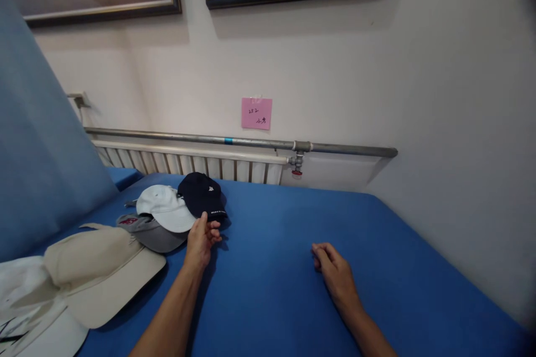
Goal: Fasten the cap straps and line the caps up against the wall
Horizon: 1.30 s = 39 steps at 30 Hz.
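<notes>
Several caps lie in a row along the left side of the blue bed surface. My left hand point(201, 239) is beside the black cap point(201, 192), its thumb raised in front of the brim and its fingers loosely bent, apart from the thumb. Whether the thumb touches the brim I cannot tell. Left of the black cap are a white cap point(165, 206) and a grey cap point(157, 234) with a red emblem. Nearer to me lie a beige cap point(98, 259) and a white cap with black marks point(46, 323), cut off by the frame. My right hand point(335, 272) hovers or rests over the blue surface, fingers curled, with nothing visible in them.
The blue bed point(268, 279) reaches to the wall. A blue curtain point(42, 139) hangs at left. Behind the bed run a metal pipe point(184, 136) with a red-handled valve point(297, 172) and a white radiator point(196, 164). A pink note point(256, 114) and framed pictures are on the wall.
</notes>
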Each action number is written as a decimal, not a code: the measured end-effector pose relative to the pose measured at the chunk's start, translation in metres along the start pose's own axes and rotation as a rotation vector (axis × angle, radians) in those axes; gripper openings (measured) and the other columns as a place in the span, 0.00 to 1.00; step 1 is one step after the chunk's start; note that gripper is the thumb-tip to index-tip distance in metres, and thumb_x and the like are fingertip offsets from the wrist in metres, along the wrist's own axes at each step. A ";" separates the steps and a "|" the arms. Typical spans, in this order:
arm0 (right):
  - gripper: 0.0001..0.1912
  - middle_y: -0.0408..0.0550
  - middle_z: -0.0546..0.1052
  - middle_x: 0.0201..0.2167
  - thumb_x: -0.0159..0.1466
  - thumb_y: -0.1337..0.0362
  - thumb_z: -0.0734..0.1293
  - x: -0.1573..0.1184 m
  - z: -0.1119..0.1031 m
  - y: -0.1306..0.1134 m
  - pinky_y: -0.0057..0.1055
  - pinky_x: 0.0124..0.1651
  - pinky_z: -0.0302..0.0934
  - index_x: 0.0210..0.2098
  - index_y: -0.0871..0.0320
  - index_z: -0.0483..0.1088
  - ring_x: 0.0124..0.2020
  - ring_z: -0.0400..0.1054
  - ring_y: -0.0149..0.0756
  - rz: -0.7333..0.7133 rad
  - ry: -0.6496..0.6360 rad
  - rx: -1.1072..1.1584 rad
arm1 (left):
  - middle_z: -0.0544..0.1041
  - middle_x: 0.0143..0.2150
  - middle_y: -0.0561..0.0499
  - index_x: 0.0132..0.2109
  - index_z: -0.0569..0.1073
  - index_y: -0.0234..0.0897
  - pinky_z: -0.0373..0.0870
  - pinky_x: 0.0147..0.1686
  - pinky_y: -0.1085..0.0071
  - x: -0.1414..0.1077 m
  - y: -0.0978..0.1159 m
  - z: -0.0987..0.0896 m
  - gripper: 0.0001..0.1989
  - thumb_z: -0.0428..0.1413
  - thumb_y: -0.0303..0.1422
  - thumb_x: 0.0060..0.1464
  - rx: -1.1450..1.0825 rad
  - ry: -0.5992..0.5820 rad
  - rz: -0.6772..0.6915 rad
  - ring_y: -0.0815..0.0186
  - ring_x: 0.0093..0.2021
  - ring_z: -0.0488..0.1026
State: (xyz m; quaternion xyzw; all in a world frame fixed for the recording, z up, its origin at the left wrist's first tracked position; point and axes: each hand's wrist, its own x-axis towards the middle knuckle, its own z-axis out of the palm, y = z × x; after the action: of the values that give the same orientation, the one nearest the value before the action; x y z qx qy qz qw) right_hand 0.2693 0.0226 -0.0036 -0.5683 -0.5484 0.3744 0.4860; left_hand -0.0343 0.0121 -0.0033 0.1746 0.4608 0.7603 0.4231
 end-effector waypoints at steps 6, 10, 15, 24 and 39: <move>0.15 0.40 0.65 0.15 0.52 0.50 0.66 0.001 0.002 0.001 0.31 0.28 0.51 0.19 0.54 0.67 0.21 0.58 0.35 0.017 0.011 0.076 | 0.73 0.21 0.57 0.30 0.61 0.37 0.65 0.19 0.78 0.005 0.002 0.000 0.14 0.60 0.37 0.52 -0.074 0.004 0.019 0.76 0.15 0.64; 0.14 0.39 0.65 0.14 0.51 0.51 0.67 0.001 0.003 0.001 0.31 0.27 0.50 0.18 0.54 0.67 0.20 0.56 0.33 0.022 0.010 0.117 | 0.73 0.22 0.57 0.28 0.63 0.36 0.64 0.19 0.78 -0.003 -0.004 -0.001 0.17 0.64 0.38 0.46 -0.018 -0.090 0.054 0.76 0.17 0.65; 0.13 0.40 0.66 0.15 0.50 0.52 0.69 0.000 0.003 0.002 0.30 0.27 0.52 0.20 0.55 0.69 0.21 0.59 0.33 0.046 0.010 0.244 | 0.74 0.22 0.52 0.27 0.71 0.33 0.67 0.20 0.74 -0.027 -0.010 0.003 0.19 0.65 0.44 0.44 0.140 -0.334 0.013 0.71 0.18 0.68; 0.26 0.51 0.78 0.33 0.55 0.37 0.60 -0.004 -0.014 -0.001 0.35 0.29 0.64 0.34 0.53 0.70 0.32 0.73 0.43 0.180 -0.011 0.586 | 0.78 0.32 0.45 0.40 0.75 0.32 0.75 0.35 0.64 -0.039 -0.009 -0.008 0.21 0.68 0.41 0.42 0.255 -0.499 -0.079 0.59 0.32 0.78; 0.19 0.37 0.74 0.23 0.44 0.66 0.68 -0.044 -0.010 0.006 0.29 0.29 0.62 0.37 0.53 0.69 0.24 0.67 0.33 0.342 -0.011 0.602 | 0.76 0.42 0.42 0.56 0.70 0.35 0.76 0.29 0.69 -0.062 -0.022 0.002 0.22 0.59 0.30 0.54 0.382 -0.296 -0.058 0.64 0.32 0.75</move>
State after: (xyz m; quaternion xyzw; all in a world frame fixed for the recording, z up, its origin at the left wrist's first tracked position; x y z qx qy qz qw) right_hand 0.2753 -0.0218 -0.0121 -0.4810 -0.3127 0.5985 0.5591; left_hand 0.0137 -0.0315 -0.0128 0.3477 0.5340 0.6131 0.4669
